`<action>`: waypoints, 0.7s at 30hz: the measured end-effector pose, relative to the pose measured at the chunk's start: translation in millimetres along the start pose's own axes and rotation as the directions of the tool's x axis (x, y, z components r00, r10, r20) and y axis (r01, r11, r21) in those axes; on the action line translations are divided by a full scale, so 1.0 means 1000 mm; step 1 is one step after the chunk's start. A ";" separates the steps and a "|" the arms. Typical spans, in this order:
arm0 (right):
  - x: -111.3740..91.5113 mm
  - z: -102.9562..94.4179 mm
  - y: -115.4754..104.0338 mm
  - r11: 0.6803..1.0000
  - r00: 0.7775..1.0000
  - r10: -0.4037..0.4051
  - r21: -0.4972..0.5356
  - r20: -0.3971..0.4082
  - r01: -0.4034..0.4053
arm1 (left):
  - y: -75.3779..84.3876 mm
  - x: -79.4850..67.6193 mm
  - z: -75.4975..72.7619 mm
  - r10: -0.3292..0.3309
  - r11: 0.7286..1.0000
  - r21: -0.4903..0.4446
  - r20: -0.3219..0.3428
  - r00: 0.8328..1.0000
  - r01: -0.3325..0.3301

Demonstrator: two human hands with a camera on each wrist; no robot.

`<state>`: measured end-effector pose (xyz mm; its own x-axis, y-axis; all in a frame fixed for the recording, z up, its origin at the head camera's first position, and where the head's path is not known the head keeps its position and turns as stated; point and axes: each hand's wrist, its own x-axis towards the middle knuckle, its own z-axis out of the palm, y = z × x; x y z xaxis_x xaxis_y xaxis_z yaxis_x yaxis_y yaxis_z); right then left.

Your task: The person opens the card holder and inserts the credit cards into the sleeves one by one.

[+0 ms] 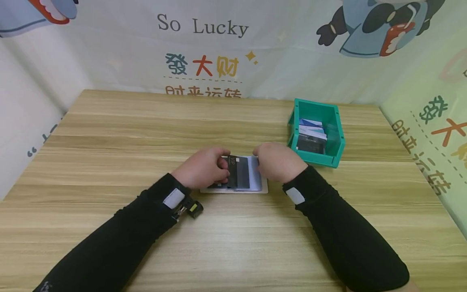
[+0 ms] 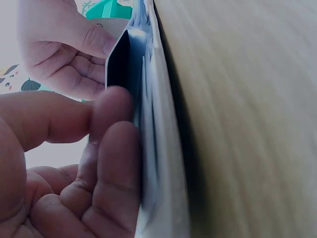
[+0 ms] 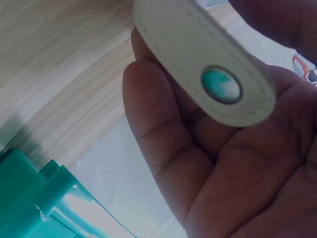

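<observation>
A cream card holder (image 1: 264, 189) lies opened on the table, with clear sleeves (image 1: 255, 174) and dark cards in it. My left hand (image 1: 202, 168) pinches a black card marked VIP (image 1: 232, 170) over the holder. In the left wrist view the dark card (image 2: 118, 62) stands tilted up from the sleeves, beside the fingertips. At the holder's right edge my right hand (image 1: 279, 162) has its fingers curled. Its wrist view shows the holder's strap (image 3: 183, 49) with a metal snap (image 3: 221, 85) in those fingers, which hide part of it.
A green open bin (image 1: 339, 138) stands just beyond my right hand, with several cards (image 1: 311, 129) inside. The wooden table (image 1: 127, 134) runs back to a printed cloth wall (image 1: 277, 81). A small camera (image 1: 194, 207) is strapped at my left wrist.
</observation>
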<state>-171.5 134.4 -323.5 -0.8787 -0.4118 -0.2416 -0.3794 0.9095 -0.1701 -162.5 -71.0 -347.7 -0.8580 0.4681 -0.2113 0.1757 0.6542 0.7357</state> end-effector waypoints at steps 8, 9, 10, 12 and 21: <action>-0.001 0.000 0.001 0.999 0.999 -0.024 -0.048 -0.032 0.022 | 0.003 0.003 0.002 0.010 0.997 0.073 0.003 1.000 -0.010; -0.001 0.000 0.000 0.998 0.999 -0.025 -0.052 -0.033 0.023 | 0.004 0.003 0.003 0.012 0.997 0.080 0.005 1.000 -0.012; -0.001 0.000 0.000 0.998 0.999 -0.024 -0.053 -0.033 0.022 | 0.004 0.004 0.003 0.014 0.996 0.088 0.006 1.000 -0.015; -0.001 -0.001 0.000 0.998 0.999 -0.023 -0.056 -0.031 0.021 | 0.004 0.004 0.004 0.020 0.995 0.101 0.008 1.000 -0.020; -0.001 -0.001 0.000 0.997 0.998 -0.042 -0.062 -0.039 0.039 | 0.007 0.007 0.008 0.046 0.982 0.180 0.015 0.999 -0.048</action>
<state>-170.8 135.3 -322.6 -0.8727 -0.4467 -0.1972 -0.4307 0.8945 -0.1199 -163.1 -58.0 -349.0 -0.8417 0.5067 -0.1868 0.3009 0.7272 0.6169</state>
